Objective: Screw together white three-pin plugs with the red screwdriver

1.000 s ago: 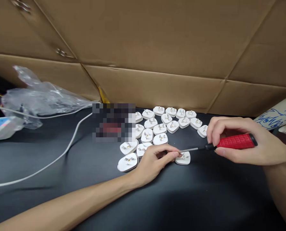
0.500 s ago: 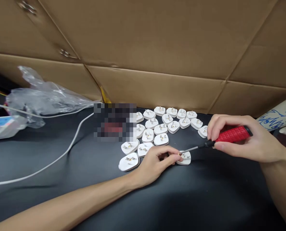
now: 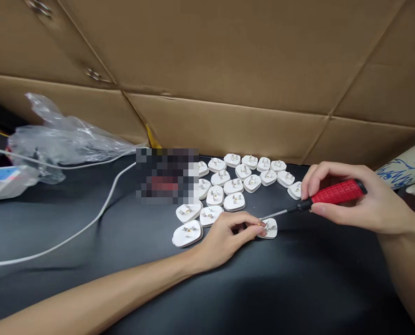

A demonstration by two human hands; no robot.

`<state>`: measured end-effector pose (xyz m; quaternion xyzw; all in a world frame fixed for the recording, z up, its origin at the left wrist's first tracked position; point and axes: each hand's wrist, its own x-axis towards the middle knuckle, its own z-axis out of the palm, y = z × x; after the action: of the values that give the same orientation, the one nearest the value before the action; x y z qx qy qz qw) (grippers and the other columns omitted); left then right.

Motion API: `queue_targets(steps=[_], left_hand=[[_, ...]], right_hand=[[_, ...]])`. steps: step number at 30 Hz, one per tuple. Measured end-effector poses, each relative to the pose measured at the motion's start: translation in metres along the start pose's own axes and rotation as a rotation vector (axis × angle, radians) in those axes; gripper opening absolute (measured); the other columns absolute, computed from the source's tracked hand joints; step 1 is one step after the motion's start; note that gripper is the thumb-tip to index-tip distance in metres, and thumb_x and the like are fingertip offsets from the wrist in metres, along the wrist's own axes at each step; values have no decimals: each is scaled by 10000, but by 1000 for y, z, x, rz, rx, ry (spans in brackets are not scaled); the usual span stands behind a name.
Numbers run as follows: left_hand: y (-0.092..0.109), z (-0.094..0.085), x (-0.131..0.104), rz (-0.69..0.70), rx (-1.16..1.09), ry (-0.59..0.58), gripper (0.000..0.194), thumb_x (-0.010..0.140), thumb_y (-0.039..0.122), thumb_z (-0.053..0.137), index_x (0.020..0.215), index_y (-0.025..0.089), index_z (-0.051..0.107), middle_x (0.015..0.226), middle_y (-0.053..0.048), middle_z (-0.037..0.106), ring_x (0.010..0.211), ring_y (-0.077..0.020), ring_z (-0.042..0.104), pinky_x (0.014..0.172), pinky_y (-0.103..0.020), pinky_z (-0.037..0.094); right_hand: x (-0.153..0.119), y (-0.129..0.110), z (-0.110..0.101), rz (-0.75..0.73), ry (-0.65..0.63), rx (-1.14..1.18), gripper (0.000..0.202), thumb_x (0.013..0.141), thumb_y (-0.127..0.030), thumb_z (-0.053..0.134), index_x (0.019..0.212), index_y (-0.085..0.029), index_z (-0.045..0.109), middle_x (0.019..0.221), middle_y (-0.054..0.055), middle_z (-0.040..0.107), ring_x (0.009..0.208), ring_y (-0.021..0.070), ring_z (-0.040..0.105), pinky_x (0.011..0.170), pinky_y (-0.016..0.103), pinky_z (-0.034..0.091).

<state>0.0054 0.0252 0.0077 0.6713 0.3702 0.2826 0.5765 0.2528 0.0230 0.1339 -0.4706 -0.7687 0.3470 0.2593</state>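
My left hand (image 3: 232,236) is closed, thumb and forefinger pinching a small brass-coloured screw (image 3: 260,224) beside the tip of a screwdriver. Just under these fingertips a white plug (image 3: 271,230) lies with its metal prongs up, its left part covered by the fingers. My right hand (image 3: 357,197) is wrapped round the red handle of the screwdriver (image 3: 335,192). The shaft slants down and left towards my left fingertips. Several similar white plugs (image 3: 234,201) lie prongs up behind and left of my left hand.
A cardboard wall (image 3: 228,104) closes off the back of the black table (image 3: 130,246). At left lie clear plastic wrapping (image 3: 67,139), a white cable (image 3: 100,216) and a white device (image 3: 1,183). A patterned cup (image 3: 403,168) rests at far right. One patch behind the plugs is pixelated.
The screwdriver tip has shifted slightly up from the brass-coloured screw. My right hand has tilted a little with the handle. My left hand has barely moved.
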Motion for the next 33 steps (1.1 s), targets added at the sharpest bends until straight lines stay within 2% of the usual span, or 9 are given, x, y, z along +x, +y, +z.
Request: queue_targets(steps=[6, 10, 18, 21, 25, 28, 33], left_hand=[[-1, -1, 1, 15, -20, -2, 221, 896, 291, 623, 867, 151, 792, 808, -46, 746, 654, -142, 590, 595, -230, 429], [-1, 0, 1, 32, 3, 5, 214, 903, 284, 623, 866, 155, 790, 814, -43, 742, 657, -141, 596, 596, -230, 429], [-5, 0, -2, 176, 175, 40, 197, 947, 231, 603, 885, 177, 781, 791, -26, 725, 678, -142, 625, 622, -225, 452], [-9, 1, -3, 275, 238, 52, 183, 964, 210, 597, 929, 178, 774, 803, -27, 721, 705, -143, 640, 660, -223, 474], [-12, 2, -4, 375, 298, 63, 184, 975, 181, 583, 955, 173, 765, 788, -28, 704, 695, -138, 625, 666, -223, 476], [-13, 3, -4, 362, 319, 64, 183, 977, 183, 581, 959, 174, 763, 780, -28, 695, 692, -139, 622, 663, -226, 475], [-13, 3, -4, 331, 308, 64, 192, 979, 196, 573, 964, 183, 763, 782, -23, 693, 684, -134, 620, 643, -223, 471]], right_hand=[[1, 2, 0, 1, -55, 20, 130, 810, -229, 734, 812, -249, 605, 850, -6, 670, 764, 156, 612, 647, 239, 482], [1, 2, 1, 14, -49, 14, 129, 802, -219, 736, 815, -249, 611, 851, -4, 673, 776, 162, 617, 644, 240, 483], [2, -1, 9, 23, -25, 48, 153, 794, -163, 723, 843, -247, 604, 874, -5, 674, 801, 155, 627, 677, 232, 509], [1, -4, 12, 21, -14, 75, 212, 778, -122, 725, 889, -245, 592, 873, -14, 680, 776, 138, 644, 679, 211, 528], [0, -8, 20, 5, 93, 127, 277, 803, -185, 749, 987, -258, 556, 897, -11, 716, 791, 144, 685, 718, 219, 559], [-2, -10, 26, -46, 129, 132, 298, 851, -201, 718, 1075, -274, 536, 943, -7, 742, 854, 149, 712, 791, 235, 563], [-7, -12, 33, -126, 104, 84, 344, 872, -181, 705, 1142, -285, 518, 974, -17, 754, 875, 134, 725, 813, 218, 557]])
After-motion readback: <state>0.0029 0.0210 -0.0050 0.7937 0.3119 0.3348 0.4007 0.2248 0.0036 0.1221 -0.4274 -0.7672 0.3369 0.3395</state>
